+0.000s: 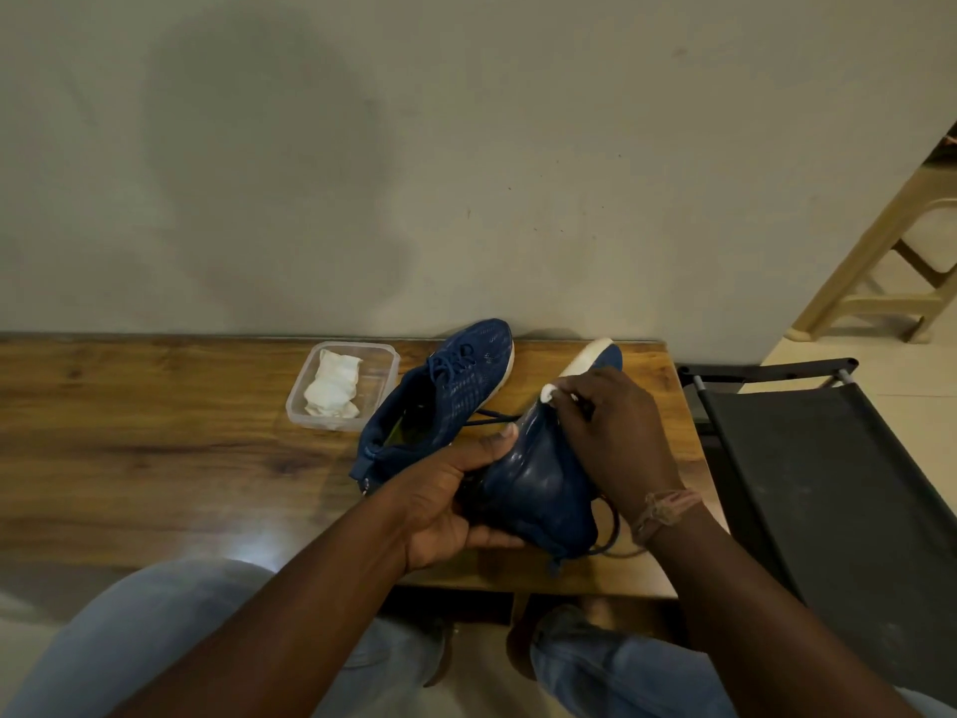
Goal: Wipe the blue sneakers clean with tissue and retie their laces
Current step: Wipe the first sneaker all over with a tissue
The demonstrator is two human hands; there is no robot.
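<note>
Gripping the nearer blue sneaker [538, 484] at lower centre of the frame, the left hand [445, 510] curls its fingers under the heel end while the thumb lies across the upper. This shoe is turned on its side, its white sole edge [588, 357] and toe pointing toward the upper right, and its glossy blue side facing the camera. The right hand [616, 427] comes in from the right, fingers bent and pinching a small wad of white tissue [549, 392] against the shoe's upper, near the lacing. Dark loose laces [611, 536] trail out below the right wrist, which wears a brownish band [665, 510], and another lace end runs left toward the second shoe. That second blue sneaker [440, 401] sits upright on the wooden table [155, 432] just left of the held one, toe toward the wall, with its laces tied in a knot on top. Immediately left of it stands a clear plastic container [386, 355] holding crumpled white tissue [334, 386]. A dark fabric chair [828, 458] fills the right side of the frame, and a beige plastic stool [880, 261] shows at upper right. Knees in light jeans [155, 614] occupy the bottom edge.
</note>
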